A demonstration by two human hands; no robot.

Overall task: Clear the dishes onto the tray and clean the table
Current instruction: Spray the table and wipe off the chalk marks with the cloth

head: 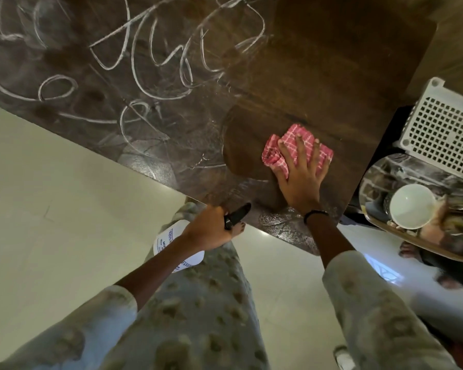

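Pressing the cloth (297,145) flat on the table (332,76) with my right hand (301,180) — fingers straight and spread over the red-and-white checked fabric, palm down near the table's near corner. Wood around the cloth is dark and clean; white scribbles (150,57) and a hazy film cover the surface to the left. My left hand (211,231) grips a spray bottle (177,249) by its black trigger head, fingers curled round it, held just off the table edge above the floor (51,196). To the right, apart from the table, sits a shiny tray (380,225) with a white bowl (412,205) on it — other dishes there too blurred to name. A white perforated basket (444,129) lies just behind the tray.
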